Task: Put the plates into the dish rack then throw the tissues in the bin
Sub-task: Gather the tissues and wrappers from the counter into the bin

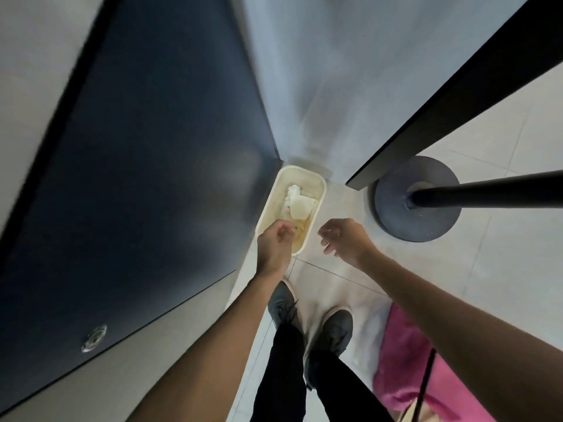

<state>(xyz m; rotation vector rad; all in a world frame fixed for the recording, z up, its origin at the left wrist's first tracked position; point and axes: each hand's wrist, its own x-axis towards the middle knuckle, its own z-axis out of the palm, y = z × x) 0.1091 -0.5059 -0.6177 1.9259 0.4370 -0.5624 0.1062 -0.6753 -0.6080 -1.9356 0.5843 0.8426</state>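
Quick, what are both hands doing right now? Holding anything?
Left hand: fingers curled over the bin, cannot tell if it holds anything.
Right hand: open, loosely curled, holding nothing.

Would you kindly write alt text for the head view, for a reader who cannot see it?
A person's left hand hovers over a cream bin containing white tissues; the right hand hangs loosely curled and empty beside it.

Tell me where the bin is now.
In the head view the bin stands on the floor near centre, cornered between dark cabinet and grey wall, below the left hand.
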